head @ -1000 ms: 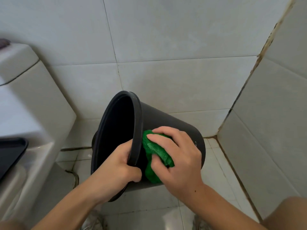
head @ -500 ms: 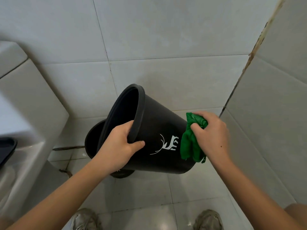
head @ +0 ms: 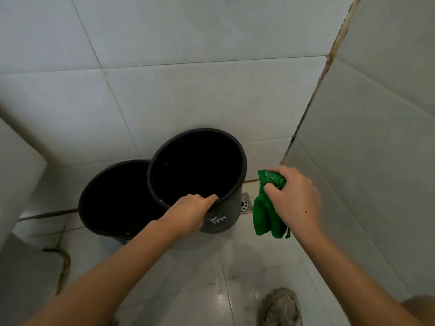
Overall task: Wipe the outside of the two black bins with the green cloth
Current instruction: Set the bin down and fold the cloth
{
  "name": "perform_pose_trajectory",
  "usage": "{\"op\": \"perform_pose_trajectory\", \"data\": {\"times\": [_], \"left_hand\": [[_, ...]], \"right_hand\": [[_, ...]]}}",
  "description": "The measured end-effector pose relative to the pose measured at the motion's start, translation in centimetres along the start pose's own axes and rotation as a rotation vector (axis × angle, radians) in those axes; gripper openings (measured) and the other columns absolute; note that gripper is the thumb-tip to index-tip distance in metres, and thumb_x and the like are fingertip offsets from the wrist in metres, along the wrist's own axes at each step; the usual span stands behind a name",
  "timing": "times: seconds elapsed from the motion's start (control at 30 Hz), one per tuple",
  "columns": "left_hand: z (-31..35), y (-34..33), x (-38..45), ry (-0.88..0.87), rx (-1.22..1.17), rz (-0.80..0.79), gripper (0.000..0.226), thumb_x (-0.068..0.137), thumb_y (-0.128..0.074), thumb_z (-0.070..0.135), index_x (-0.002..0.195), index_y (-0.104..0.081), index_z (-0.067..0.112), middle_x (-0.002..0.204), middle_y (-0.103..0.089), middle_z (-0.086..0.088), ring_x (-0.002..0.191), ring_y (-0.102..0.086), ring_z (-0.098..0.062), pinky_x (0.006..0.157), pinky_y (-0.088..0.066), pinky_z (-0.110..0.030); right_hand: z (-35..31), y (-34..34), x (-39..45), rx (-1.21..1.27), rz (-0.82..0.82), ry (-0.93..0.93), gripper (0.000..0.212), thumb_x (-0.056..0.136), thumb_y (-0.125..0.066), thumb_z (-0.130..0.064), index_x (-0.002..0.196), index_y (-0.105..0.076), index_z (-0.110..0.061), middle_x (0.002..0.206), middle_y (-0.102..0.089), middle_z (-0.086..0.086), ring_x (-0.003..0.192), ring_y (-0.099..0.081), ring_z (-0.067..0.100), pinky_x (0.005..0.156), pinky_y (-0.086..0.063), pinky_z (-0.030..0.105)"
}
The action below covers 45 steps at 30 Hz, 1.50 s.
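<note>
Bins [head: 197,170] two (touching); cloth [head: 267,215] one; hands [head: 188,214] two.

Open floor [head: 211,278] before bins [head: 197,165], walls [head: 364,161] close behind.

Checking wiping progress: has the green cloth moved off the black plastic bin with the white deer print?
Yes. The green cloth now hangs right of that bin, apart.

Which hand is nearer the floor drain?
Right. The right hand, gripping the green cloth, hangs just right of the floor drain. The left hand grips the rim of the bin with the white logo, which stands between.
</note>
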State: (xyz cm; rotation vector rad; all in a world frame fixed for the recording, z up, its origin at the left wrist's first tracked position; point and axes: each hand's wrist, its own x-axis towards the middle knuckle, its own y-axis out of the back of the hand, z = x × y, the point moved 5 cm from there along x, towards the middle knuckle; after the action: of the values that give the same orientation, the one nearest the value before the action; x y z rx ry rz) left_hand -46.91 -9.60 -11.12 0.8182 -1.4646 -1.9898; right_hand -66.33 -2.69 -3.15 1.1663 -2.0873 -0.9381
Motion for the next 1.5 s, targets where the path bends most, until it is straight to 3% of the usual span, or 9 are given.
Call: {"op": "perform_pose_trajectory", "data": {"times": [0.23,0.53,0.73,0.83,0.93,1.03,1.27,1.37,1.5], "left_hand": [[0.8,-6.4,2.5,-0.051,0.349,-0.150,0.049,0.093,-0.042,-0.001,0.141,-0.037,0.011,0.111,-0.064,-0.013,0.098,-0.061,-0.033,0.069,-0.039,-0.036],[0.8,-10.2,4.7,-0.026,0.224,-0.223,0.048,0.092,-0.046,-0.003,0.138,-0.039,0.010,0.099,-0.064,-0.016,0.086,-0.061,-0.034,0.063,-0.038,-0.038],[0.1,-10.6,5.7,-0.017,0.236,-0.190,0.058,0.097,-0.050,0.017,0.150,-0.025,0.014,0.115,-0.064,-0.013,0.102,-0.061,-0.032,0.081,-0.047,-0.040],[-0.1,-8.8,4.7,-0.007,0.063,-0.055,0.065,0.096,-0.054,0.035,0.152,-0.026,0.018,0.139,-0.052,-0.007,0.128,-0.048,-0.026,0.107,-0.034,-0.039],[0.1,-2.6,1.7,0.111,-0.471,0.294,0.043,0.097,-0.056,0.027,0.139,-0.050,0.017,0.135,-0.059,0.000,0.126,-0.052,-0.016,0.103,-0.041,-0.029],[0.9,3.1,-2.4,0.123,-0.943,0.378,0.029,0.099,-0.054,0.022,0.126,-0.062,0.015,0.121,-0.066,0.003,0.115,-0.059,-0.005,0.094,-0.047,-0.019],[0.4,11.4,-10.8,0.096,-0.591,0.351,0.074,0.078,-0.073,0.045,0.142,-0.042,0.024,0.135,-0.054,0.008,0.121,-0.052,-0.006,0.102,-0.045,-0.028],[-2.3,15.6,-15.1,0.175,-0.489,0.545,0.066,0.077,-0.079,0.028,0.135,-0.047,0.024,0.124,-0.056,0.011,0.112,-0.051,-0.001,0.093,-0.040,-0.016],[-7.3,19.9,-21.7,0.253,-0.776,0.724,0.039,0.077,-0.069,0.011,0.108,-0.059,0.033,0.102,-0.068,0.012,0.093,-0.065,0.002,0.085,-0.054,-0.021]], "right_hand": [[0.6,-1.8,-0.6,-0.082,-0.082,0.042,0.030,0.087,-0.059,-0.024,0.117,-0.065,-0.030,0.110,-0.063,-0.007,0.088,-0.053,0.013,0.072,-0.043,0.031],[-0.3,-3.1,-0.9,-0.087,-0.143,0.095,0.035,0.090,-0.059,-0.026,0.124,-0.061,-0.030,0.117,-0.060,-0.011,0.091,-0.051,0.006,0.072,-0.041,0.026],[-0.2,-3.6,-0.9,-0.083,-0.157,0.088,0.036,0.091,-0.059,-0.026,0.126,-0.060,-0.029,0.120,-0.060,-0.011,0.096,-0.056,0.010,0.072,-0.040,0.025],[-0.3,-3.8,-0.8,-0.020,-0.149,0.073,0.037,0.091,-0.061,-0.022,0.128,-0.060,-0.024,0.121,-0.060,-0.005,0.098,-0.056,0.012,0.075,-0.042,0.027],[-1.1,-4.0,-0.9,0.043,-0.136,0.064,0.037,0.091,-0.063,-0.019,0.128,-0.061,-0.021,0.120,-0.061,-0.002,0.098,-0.056,0.013,0.080,-0.046,0.029],[-3.3,-3.7,-1.5,0.141,-0.090,0.076,0.038,0.090,-0.066,-0.019,0.127,-0.062,-0.021,0.119,-0.063,-0.002,0.103,-0.058,0.013,0.084,-0.048,0.028],[-12.5,-3.1,-3.5,0.720,-0.041,0.016,0.033,0.083,-0.074,-0.025,0.116,-0.069,-0.019,0.106,-0.070,-0.004,0.100,-0.066,0.013,0.090,-0.054,0.044],[-18.2,-3.4,-5.3,0.904,-0.141,0.042,0.029,0.086,-0.073,-0.019,0.115,-0.068,-0.019,0.102,-0.072,-0.004,0.096,-0.068,0.011,0.089,-0.056,0.044],[-25.4,-4.3,-7.1,1.009,-0.324,0.156,0.030,0.088,-0.069,-0.008,0.117,-0.067,-0.017,0.104,-0.072,-0.001,0.097,-0.069,0.015,0.090,-0.056,0.046]]}}
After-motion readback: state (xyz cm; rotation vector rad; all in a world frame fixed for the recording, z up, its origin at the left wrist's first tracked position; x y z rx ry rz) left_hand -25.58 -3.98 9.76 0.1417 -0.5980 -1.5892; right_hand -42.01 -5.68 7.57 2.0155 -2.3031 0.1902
